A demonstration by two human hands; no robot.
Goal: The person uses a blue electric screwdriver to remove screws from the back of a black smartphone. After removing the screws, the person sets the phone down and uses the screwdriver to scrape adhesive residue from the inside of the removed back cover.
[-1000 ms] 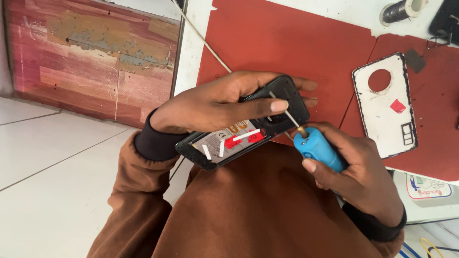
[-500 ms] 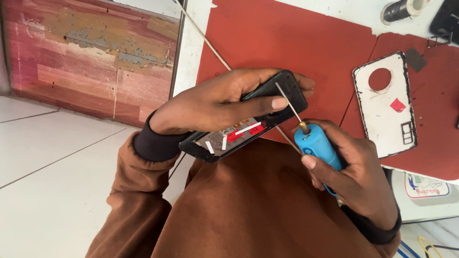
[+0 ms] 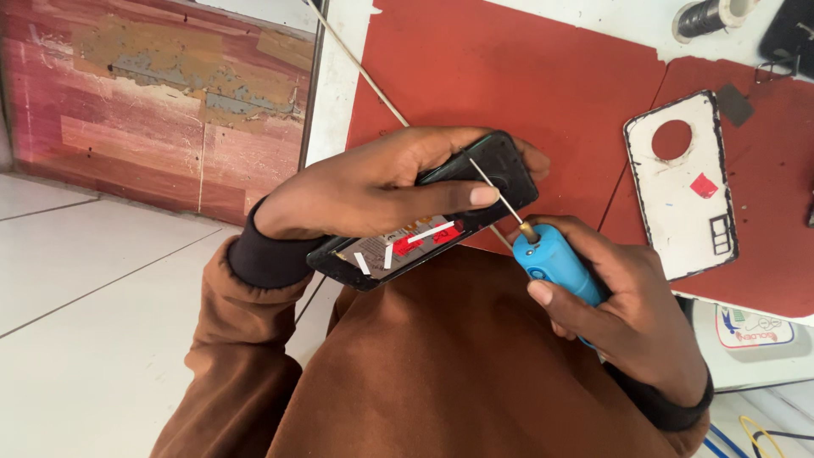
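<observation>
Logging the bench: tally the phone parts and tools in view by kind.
Opened phone in left hand: 1
Blue electric screwdriver in right hand: 1
White phone back cover on red mat: 1
Black spool: 1
Total: 4

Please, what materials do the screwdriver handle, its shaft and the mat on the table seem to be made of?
Screwdriver handle: likely smooth plastic, uniform bright blue with a soft sheen. Shaft: metal, thin and silvery with a brass-coloured collar. Mat: probably rubber or silicone, matte red, with ragged cut edges.
</observation>
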